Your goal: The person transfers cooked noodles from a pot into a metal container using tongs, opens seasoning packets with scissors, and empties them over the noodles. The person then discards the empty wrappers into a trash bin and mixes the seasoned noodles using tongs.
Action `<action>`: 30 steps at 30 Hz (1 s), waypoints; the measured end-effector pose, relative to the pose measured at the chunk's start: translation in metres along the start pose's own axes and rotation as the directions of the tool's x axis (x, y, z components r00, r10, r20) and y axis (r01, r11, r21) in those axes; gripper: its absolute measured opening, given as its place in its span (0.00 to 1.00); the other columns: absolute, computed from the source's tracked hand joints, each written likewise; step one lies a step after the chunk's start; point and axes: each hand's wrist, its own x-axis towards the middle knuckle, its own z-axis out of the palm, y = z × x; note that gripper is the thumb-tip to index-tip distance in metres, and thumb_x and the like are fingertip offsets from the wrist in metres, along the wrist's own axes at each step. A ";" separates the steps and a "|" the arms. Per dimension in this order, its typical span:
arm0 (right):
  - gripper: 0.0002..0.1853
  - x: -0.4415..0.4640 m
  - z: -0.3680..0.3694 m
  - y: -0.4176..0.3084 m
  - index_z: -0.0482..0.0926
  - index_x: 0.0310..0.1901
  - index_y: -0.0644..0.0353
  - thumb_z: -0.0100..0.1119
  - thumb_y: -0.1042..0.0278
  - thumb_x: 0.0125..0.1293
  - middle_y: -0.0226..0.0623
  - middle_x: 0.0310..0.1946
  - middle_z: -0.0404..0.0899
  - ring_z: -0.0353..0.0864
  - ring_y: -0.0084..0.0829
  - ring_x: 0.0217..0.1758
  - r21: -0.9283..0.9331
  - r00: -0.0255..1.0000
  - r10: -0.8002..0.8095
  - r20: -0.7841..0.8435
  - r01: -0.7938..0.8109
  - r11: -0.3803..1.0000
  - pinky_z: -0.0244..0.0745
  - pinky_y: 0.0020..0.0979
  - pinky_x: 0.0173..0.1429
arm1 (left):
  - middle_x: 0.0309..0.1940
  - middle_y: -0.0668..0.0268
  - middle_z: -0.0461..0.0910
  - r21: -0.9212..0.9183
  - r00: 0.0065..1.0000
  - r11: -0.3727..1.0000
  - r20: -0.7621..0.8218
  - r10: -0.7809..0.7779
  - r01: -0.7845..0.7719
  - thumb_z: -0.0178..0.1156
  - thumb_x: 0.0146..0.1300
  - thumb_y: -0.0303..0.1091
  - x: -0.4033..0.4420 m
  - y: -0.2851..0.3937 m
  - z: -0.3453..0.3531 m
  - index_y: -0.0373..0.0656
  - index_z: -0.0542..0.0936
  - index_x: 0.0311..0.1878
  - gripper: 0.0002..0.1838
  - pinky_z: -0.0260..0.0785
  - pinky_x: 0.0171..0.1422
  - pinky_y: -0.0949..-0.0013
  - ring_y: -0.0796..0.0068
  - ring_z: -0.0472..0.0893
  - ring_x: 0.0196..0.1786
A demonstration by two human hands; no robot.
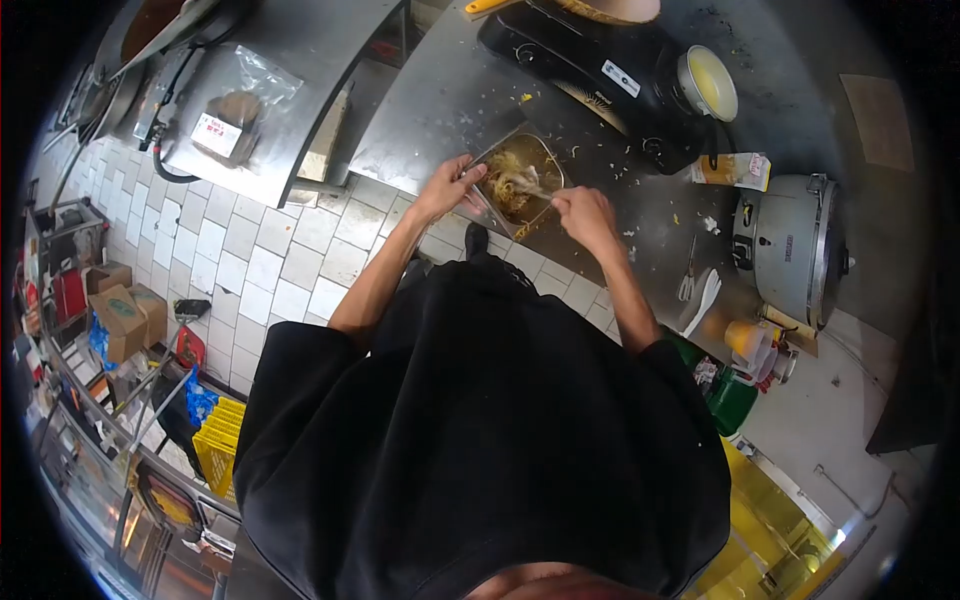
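A rectangular metal tray [549,150] rests at the front edge of the steel counter. Inside it lies a pale, shredded food mixture [513,180]. My left hand [451,187] grips the tray's left rim, thumb on the rim and fingers at its outer side. On the right, my right hand [588,216] is closed round the handle of a utensil [535,189], whose far end is in the mixture. The exact shape of that end is hidden by food.
Behind the tray stands a black gas stove [585,75], with a bowl of yellow contents [711,83] at its right. A large metal cooker [790,243] is farther right, near a whisk [687,287]. Food scraps dot the counter. A bagged item [228,125] lies on the left counter.
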 end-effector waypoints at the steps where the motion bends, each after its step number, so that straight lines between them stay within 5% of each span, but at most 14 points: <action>1: 0.07 0.002 0.004 0.005 0.84 0.33 0.59 0.61 0.65 0.64 0.53 0.32 0.83 0.82 0.59 0.42 -0.064 1.000 0.024 -0.015 -0.025 0.998 0.76 0.54 0.45 | 0.40 0.59 0.78 0.033 1.000 0.999 -0.019 0.005 -0.004 0.55 0.77 0.45 -0.002 0.002 0.004 0.28 0.71 0.58 0.25 0.80 0.27 0.74 0.71 0.86 0.29; 6: 0.07 0.002 0.004 0.018 0.84 0.34 0.57 0.61 0.65 0.64 0.49 0.33 0.83 0.82 0.56 0.41 0.053 0.992 0.097 0.075 -0.101 0.993 0.75 0.51 0.43 | 0.35 0.64 0.75 0.079 1.000 0.997 -0.026 0.008 -0.006 0.53 0.78 0.46 -0.003 -0.005 0.022 0.33 0.72 0.48 0.20 0.70 0.18 0.75 0.73 0.86 0.29; 8: 0.07 0.003 0.013 0.032 0.85 0.35 0.55 0.61 0.64 0.63 0.47 0.33 0.84 0.83 0.55 0.41 -0.167 0.994 0.104 0.020 -0.099 0.981 0.76 0.48 0.43 | 0.33 0.66 0.74 0.126 0.999 0.992 -0.037 0.029 -0.024 0.52 0.79 0.46 -0.003 -0.002 0.027 0.36 0.71 0.44 0.18 0.67 0.17 0.76 0.74 0.86 0.28; 11: 0.07 0.003 0.006 0.039 0.86 0.35 0.55 0.61 0.64 0.64 0.45 0.32 0.85 0.84 0.52 0.40 -0.013 0.978 -0.003 0.210 0.006 1.000 0.77 0.47 0.42 | 0.32 0.67 0.73 0.060 0.997 0.998 -0.070 0.040 -0.036 0.52 0.79 0.45 -0.004 -0.001 0.032 0.37 0.71 0.42 0.18 0.65 0.16 0.76 0.74 0.86 0.28; 12: 0.08 0.003 -0.002 0.047 0.86 0.36 0.55 0.61 0.63 0.64 0.45 0.32 0.84 0.84 0.51 0.38 0.072 0.985 0.034 0.166 -0.047 0.996 0.76 0.47 0.42 | 0.31 0.67 0.73 0.084 0.997 0.996 -0.066 0.027 -0.021 0.51 0.79 0.45 -0.005 -0.003 0.034 0.38 0.71 0.42 0.18 0.65 0.16 0.76 0.73 0.86 0.28; 14: 0.08 0.001 0.007 0.046 0.87 0.36 0.55 0.61 0.63 0.65 0.45 0.33 0.85 0.84 0.51 0.39 -0.159 0.993 0.118 0.015 -0.114 0.981 0.76 0.47 0.44 | 0.31 0.67 0.73 0.125 0.996 0.992 -0.084 0.028 -0.017 0.51 0.79 0.45 -0.002 -0.007 0.033 0.38 0.71 0.41 0.18 0.65 0.16 0.76 0.73 0.87 0.28; 17: 0.08 0.005 0.014 0.045 0.88 0.39 0.55 0.61 0.65 0.65 0.50 0.37 0.85 0.84 0.53 0.46 0.008 0.966 -0.075 0.249 0.076 0.997 0.78 0.47 0.49 | 0.25 0.67 0.73 0.121 0.992 0.990 -0.092 0.085 -0.074 0.51 0.79 0.42 -0.001 -0.018 0.036 0.38 0.71 0.38 0.17 0.65 0.15 0.74 0.71 0.87 0.26; 21: 0.08 -0.001 0.009 0.050 0.86 0.37 0.58 0.61 0.64 0.66 0.46 0.32 0.85 0.84 0.53 0.39 -0.088 0.992 0.124 0.007 -0.123 0.988 0.76 0.46 0.45 | 0.24 0.67 0.72 0.138 0.988 0.988 -0.123 0.090 -0.072 0.51 0.79 0.42 -0.011 -0.013 0.041 0.38 0.71 0.38 0.17 0.64 0.15 0.74 0.71 0.87 0.25; 24: 0.08 0.000 0.010 0.046 0.86 0.38 0.58 0.62 0.64 0.66 0.47 0.29 0.84 0.83 0.52 0.37 0.061 0.973 -0.089 0.213 0.078 0.995 0.75 0.45 0.43 | 0.23 0.67 0.72 0.140 0.986 0.987 -0.131 0.102 -0.084 0.51 0.79 0.43 -0.008 -0.013 0.040 0.38 0.71 0.38 0.17 0.64 0.15 0.74 0.71 0.87 0.25; 25: 0.09 0.004 0.008 0.059 0.87 0.39 0.58 0.62 0.63 0.67 0.48 0.28 0.84 0.83 0.50 0.35 0.168 0.970 -0.057 0.238 0.017 0.986 0.75 0.43 0.43 | 0.23 0.67 0.72 0.140 0.986 0.987 -0.135 0.094 -0.075 0.51 0.79 0.43 -0.011 -0.010 0.041 0.38 0.70 0.38 0.17 0.63 0.15 0.74 0.71 0.87 0.25; 26: 0.10 0.007 0.014 0.075 0.87 0.39 0.58 0.62 0.62 0.68 0.46 0.26 0.82 0.82 0.46 0.32 0.082 0.992 -0.063 0.106 0.054 0.995 0.75 0.41 0.40 | 0.23 0.67 0.73 0.138 0.985 0.988 -0.145 0.091 -0.071 0.51 0.79 0.43 -0.013 -0.008 0.041 0.38 0.70 0.38 0.17 0.63 0.15 0.74 0.71 0.87 0.25; 28: 0.08 0.001 0.023 0.059 0.86 0.36 0.56 0.62 0.62 0.65 0.50 0.30 0.83 0.82 0.54 0.34 -0.090 0.999 0.021 0.032 -0.018 0.996 0.75 0.44 0.41 | 0.24 0.66 0.74 0.149 0.983 0.987 -0.158 0.092 -0.068 0.51 0.79 0.43 -0.017 -0.011 0.043 0.37 0.71 0.39 0.17 0.63 0.15 0.74 0.71 0.87 0.25; 30: 0.09 0.005 0.017 0.055 0.86 0.38 0.57 0.62 0.62 0.67 0.49 0.28 0.83 0.83 0.50 0.34 0.050 0.987 -0.082 0.138 0.076 0.996 0.75 0.43 0.41 | 0.24 0.66 0.74 0.159 0.981 0.984 -0.160 0.109 -0.083 0.52 0.79 0.43 -0.013 -0.007 0.039 0.37 0.71 0.39 0.17 0.63 0.15 0.74 0.71 0.87 0.25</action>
